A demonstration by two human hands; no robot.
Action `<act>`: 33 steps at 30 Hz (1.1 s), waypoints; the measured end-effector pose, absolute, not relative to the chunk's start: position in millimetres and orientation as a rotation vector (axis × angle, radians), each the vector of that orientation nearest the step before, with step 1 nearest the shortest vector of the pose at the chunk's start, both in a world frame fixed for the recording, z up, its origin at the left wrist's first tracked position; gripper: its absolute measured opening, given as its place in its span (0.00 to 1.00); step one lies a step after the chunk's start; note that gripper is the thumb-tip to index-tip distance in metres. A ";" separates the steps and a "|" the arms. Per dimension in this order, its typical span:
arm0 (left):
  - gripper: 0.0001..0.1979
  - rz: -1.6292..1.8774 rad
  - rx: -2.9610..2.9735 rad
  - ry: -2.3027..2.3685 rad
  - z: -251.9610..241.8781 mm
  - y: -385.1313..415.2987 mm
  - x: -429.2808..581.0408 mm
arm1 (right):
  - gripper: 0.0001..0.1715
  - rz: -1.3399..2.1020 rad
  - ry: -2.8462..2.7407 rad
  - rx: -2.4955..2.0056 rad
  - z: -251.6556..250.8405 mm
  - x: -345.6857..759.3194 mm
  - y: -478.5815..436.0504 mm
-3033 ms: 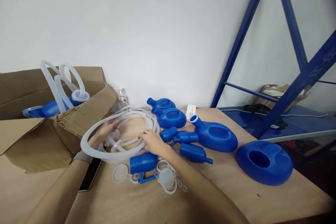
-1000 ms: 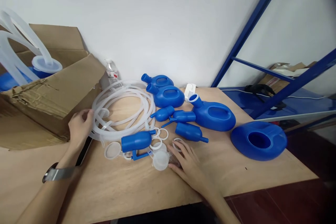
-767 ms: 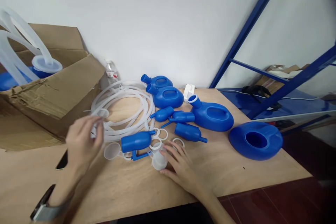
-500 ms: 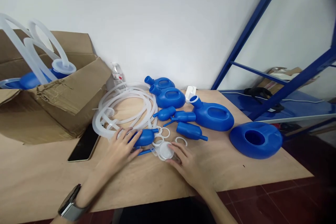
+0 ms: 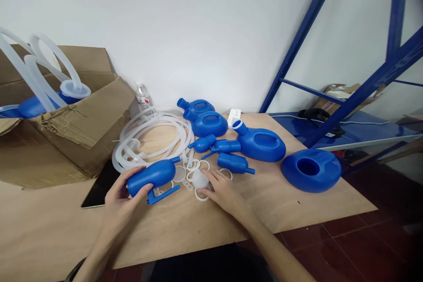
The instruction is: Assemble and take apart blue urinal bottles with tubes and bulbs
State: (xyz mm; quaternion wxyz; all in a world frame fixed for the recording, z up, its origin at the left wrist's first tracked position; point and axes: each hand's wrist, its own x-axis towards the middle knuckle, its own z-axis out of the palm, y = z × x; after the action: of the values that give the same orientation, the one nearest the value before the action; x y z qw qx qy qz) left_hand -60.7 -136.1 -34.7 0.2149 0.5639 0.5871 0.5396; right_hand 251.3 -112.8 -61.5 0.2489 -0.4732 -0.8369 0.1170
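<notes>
My left hand (image 5: 124, 196) is wrapped round a blue plastic cup-like piece (image 5: 157, 172) with a narrow spout, tilted above the tabletop. A thin blue arm (image 5: 167, 194) sticks out below it, near my thumb. Between the thumb and fingers of my right hand (image 5: 222, 190) is a small whitish dome-shaped cap (image 5: 199, 179), held low over the table. Around it lie several white rings (image 5: 226, 172) and a translucent flat disc with a tab (image 5: 179, 173). Just beyond are three similar blue spouted pieces, the closest one (image 5: 234, 163) lying on its side.
Blue handled bottles (image 5: 262, 144) stand behind, with another blue bottle (image 5: 310, 171) at the right. Coiled clear tubing (image 5: 122, 152) lies left of centre. A cardboard box (image 5: 76, 141), a phone (image 5: 99, 189) and a water bottle (image 5: 142, 97) are at the left; blue shelving (image 5: 299, 44) stands right.
My left hand has lifted the blue spouted piece off the table and moved left, tilting it. My right hand keeps hold of the white cap, now turned dome up. The view has shifted slightly.
</notes>
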 end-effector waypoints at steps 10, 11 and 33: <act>0.25 1.489 1.385 1.800 -68.7 -187.7 -51.6 | 0.27 0.032 -2.166 -1.482 -81.9 288.2 -119.8; 0.25 1.476 1.397 1.812 -73.5 -190.4 -51.5 | 0.27 0.025 -2.192 -1.495 -84.0 289.2 -120.0; 0.33 1.474 1.096 1.882 -77.4 -196.4 -43.1 | 0.29 0.179 -2.325 -1.258 -74.0 270.4 -143.5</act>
State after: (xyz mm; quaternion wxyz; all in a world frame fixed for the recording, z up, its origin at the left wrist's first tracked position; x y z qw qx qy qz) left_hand -43.1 -196.4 -77.4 0.2531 0.4033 0.6924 0.5421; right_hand 270.4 -143.5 -74.0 0.2433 -0.4606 -0.8511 0.0654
